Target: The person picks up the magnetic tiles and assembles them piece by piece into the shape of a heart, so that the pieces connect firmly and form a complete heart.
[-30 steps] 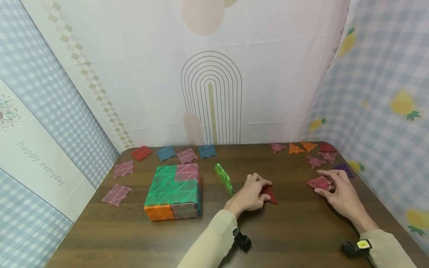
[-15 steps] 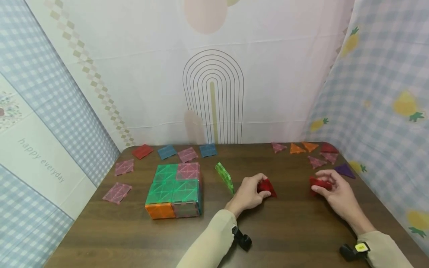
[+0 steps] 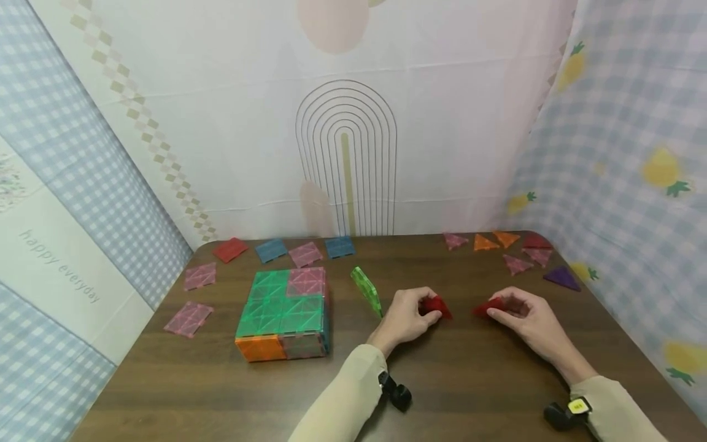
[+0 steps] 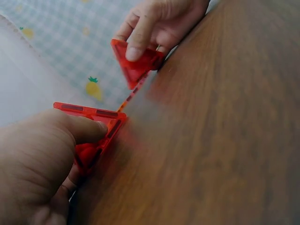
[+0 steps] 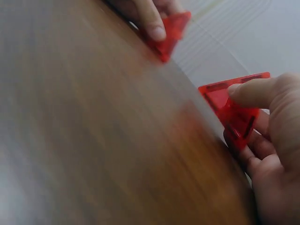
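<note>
My left hand (image 3: pixel 405 314) pinches a red triangular magnetic tile (image 3: pixel 440 306) between thumb and fingers, low over the table's middle. In the left wrist view the thumb lies across this tile (image 4: pixel 114 127), which is tilted up. Facing it, my right hand (image 3: pixel 527 317) pinches another red triangular magnetic tile (image 3: pixel 487 306). In the right wrist view its dark edge magnets show on that tile (image 5: pixel 224 104). A small gap separates the two triangles, with their points towards each other. Fingers behind both tiles are partly hidden.
Left of the hands stands a low box of magnetic tiles (image 3: pixel 284 313), mostly green on top. A lime-green tile (image 3: pixel 366 290) stands on edge beside it. Square tiles (image 3: pixel 189 319) lie at the left and back. Several triangles, including a purple one (image 3: pixel 562 278), lie back right.
Both red triangles have been tilted up from flatter positions. My right hand has moved left with its tile, closing in on the left hand, which stays about in place.
</note>
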A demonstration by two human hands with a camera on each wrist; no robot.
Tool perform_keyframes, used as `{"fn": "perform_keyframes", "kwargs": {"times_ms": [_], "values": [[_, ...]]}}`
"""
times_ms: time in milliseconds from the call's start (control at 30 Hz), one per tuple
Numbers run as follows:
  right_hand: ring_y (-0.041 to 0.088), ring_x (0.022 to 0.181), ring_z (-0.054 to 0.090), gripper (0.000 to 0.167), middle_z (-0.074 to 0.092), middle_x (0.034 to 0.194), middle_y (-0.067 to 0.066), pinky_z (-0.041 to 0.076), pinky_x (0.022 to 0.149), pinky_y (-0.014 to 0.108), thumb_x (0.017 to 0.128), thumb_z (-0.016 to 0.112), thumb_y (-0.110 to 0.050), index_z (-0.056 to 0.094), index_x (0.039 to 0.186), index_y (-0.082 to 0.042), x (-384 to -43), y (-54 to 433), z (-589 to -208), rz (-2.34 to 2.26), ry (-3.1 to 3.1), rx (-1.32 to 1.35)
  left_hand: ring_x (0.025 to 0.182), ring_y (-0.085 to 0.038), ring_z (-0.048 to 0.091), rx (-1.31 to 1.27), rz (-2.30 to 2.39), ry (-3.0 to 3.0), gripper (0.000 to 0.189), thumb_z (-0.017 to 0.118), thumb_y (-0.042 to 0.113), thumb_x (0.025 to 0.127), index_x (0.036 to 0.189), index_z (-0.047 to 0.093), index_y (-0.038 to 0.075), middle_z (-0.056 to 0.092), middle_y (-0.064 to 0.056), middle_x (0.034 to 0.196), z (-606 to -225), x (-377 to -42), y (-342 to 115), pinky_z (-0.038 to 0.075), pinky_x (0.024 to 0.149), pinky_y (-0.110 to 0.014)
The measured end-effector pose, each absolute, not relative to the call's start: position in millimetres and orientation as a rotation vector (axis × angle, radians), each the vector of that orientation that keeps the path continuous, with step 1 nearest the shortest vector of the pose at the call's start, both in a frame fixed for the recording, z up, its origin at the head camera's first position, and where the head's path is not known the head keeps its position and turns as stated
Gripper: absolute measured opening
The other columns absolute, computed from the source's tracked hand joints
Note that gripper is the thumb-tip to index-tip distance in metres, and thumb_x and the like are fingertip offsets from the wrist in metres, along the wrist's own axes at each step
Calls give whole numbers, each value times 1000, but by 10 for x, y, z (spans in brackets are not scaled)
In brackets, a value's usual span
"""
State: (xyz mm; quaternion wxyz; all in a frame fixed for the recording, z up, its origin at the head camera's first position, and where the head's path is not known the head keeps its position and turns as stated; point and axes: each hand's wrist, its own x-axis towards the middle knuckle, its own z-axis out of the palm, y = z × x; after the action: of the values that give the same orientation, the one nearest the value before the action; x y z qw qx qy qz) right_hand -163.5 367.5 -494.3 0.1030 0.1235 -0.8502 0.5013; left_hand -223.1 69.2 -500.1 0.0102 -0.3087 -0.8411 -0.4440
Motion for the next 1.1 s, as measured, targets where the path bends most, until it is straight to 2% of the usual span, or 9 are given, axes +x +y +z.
{"fn": "perform_keyframes", "kwargs": {"times_ms": [167, 367, 567, 833, 1100], "values": [[13, 90, 77, 22, 77, 108, 5, 61, 70, 26, 102, 81, -4, 70, 120, 1, -1686, 3453, -4933, 1641, -2409, 393, 80, 0, 62, -953, -1372, -2616, 12, 85, 15, 100, 112, 80, 14, 79, 5, 100, -4979, -2251, 678, 53, 73, -14], [13, 99, 77, 22, 73, 111, 5, 63, 78, 24, 103, 78, 1, 61, 115, 7, -1746, 3239, -4955, 1816, -2313, 409, 82, -1, 62, -940, -1370, -2626, 11, 85, 16, 101, 111, 81, 15, 77, 7, 99, -4961, -2251, 674, 52, 73, -14], [18, 103, 75, 21, 74, 113, 7, 63, 87, 23, 102, 79, 0, 62, 113, 7, -1792, 3111, -4991, 1838, -2304, 458, 85, 1, 64, -946, -1364, -2633, 12, 86, 16, 100, 111, 81, 15, 79, 6, 101, -4971, -2254, 687, 53, 75, -13], [6, 100, 73, 19, 74, 114, 7, 62, 83, 23, 103, 75, 5, 65, 120, 4, -1778, 3096, -4990, 1783, -2374, 463, 86, 1, 65, -957, -1367, -2637, 12, 85, 16, 101, 112, 81, 15, 79, 6, 104, -4988, -2236, 698, 54, 77, -13], [9, 97, 75, 20, 75, 115, 7, 62, 78, 24, 104, 77, -1, 67, 120, -1, -1752, 3107, -4991, 1773, -2418, 509, 86, 3, 64, -997, -1341, -2610, 12, 85, 16, 101, 112, 80, 14, 79, 5, 105, -5001, -2191, 650, 52, 77, -11]]}}
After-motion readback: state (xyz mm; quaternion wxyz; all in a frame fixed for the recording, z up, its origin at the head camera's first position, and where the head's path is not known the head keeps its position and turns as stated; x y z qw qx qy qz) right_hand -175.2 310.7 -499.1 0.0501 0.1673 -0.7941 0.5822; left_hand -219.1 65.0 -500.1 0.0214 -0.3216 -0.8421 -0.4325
